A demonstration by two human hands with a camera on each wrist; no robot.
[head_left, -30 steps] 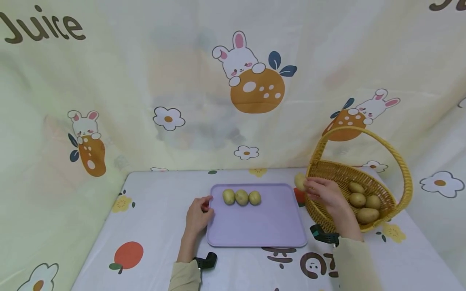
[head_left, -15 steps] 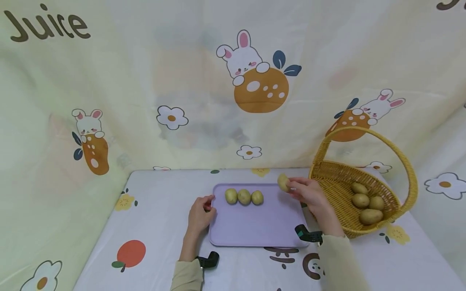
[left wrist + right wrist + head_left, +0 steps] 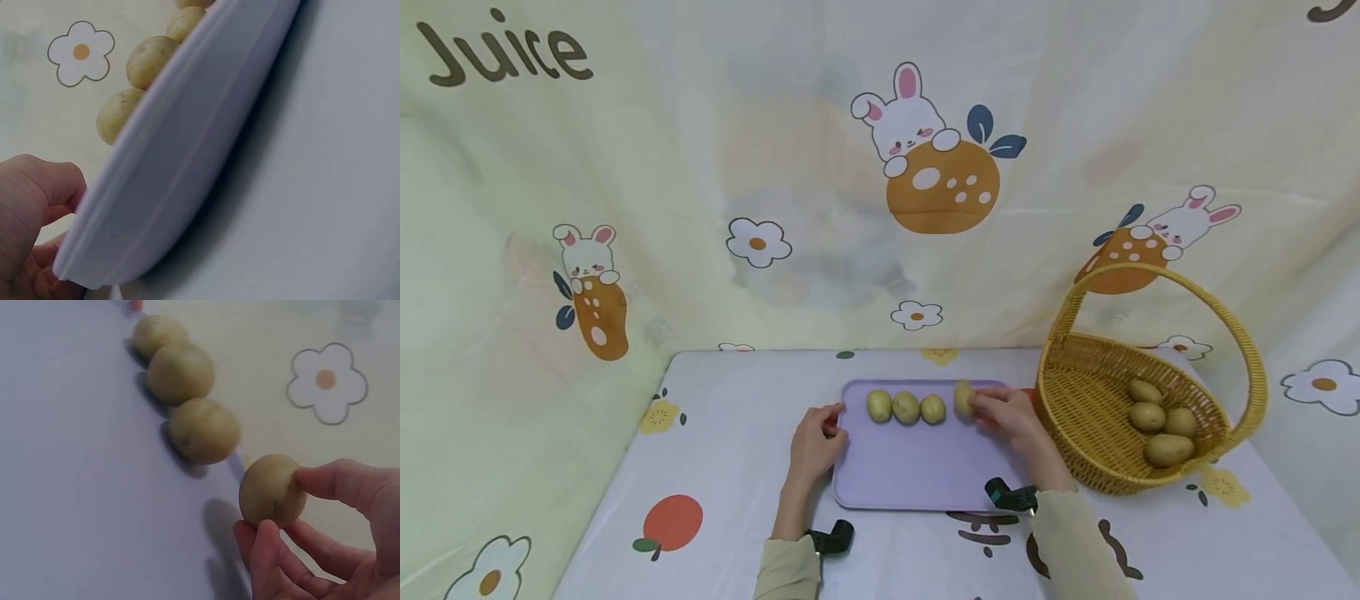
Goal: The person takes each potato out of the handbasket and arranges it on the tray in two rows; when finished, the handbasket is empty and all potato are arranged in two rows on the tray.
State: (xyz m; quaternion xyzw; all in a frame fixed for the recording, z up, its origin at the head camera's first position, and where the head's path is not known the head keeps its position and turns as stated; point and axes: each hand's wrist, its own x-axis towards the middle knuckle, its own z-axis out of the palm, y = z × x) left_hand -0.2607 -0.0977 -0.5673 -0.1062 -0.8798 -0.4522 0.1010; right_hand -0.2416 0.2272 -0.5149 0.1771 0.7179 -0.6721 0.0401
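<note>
My right hand pinches a small potato between thumb and fingertips over the right part of the purple tray. In the right wrist view a shadow lies on the tray beneath this potato. Three more potatoes sit in a row along the tray's far side, left of the held one. At the tray's left edge my left hand grips the rim, its fingers curled. The left wrist view has the thumb at the tray wall, with the other fingers partly hidden behind its corner.
A yellow wicker basket with a tall arched handle stands right of the tray, several potatoes in its right part. A printed white cloth covers the table; a patterned curtain hangs behind.
My right hand has carried the potato left from beside the basket to over the tray and lowered it near the row. My left hand stays at the tray's left edge.
</note>
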